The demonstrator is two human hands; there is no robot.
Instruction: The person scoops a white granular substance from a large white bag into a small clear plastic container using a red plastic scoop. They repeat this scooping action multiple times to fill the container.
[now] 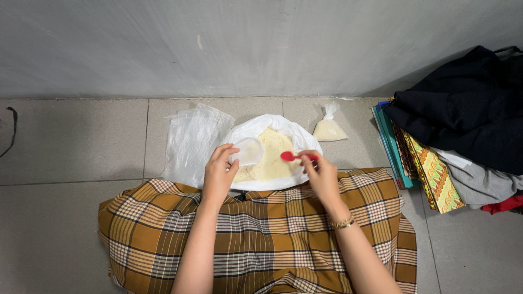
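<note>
A small clear bag (249,151), pinched open in the left hand (219,171), hangs over the big white bag of pale grain (271,154), just left of the red spoon (294,157) gripped by the right hand (321,174), above the plaid cloth (261,234).

Both forearms run off the bottom edge; the right hand (321,173) hides the red spoon (294,157) handle; the clothes pile (468,125) is cut by the right edge.
</note>
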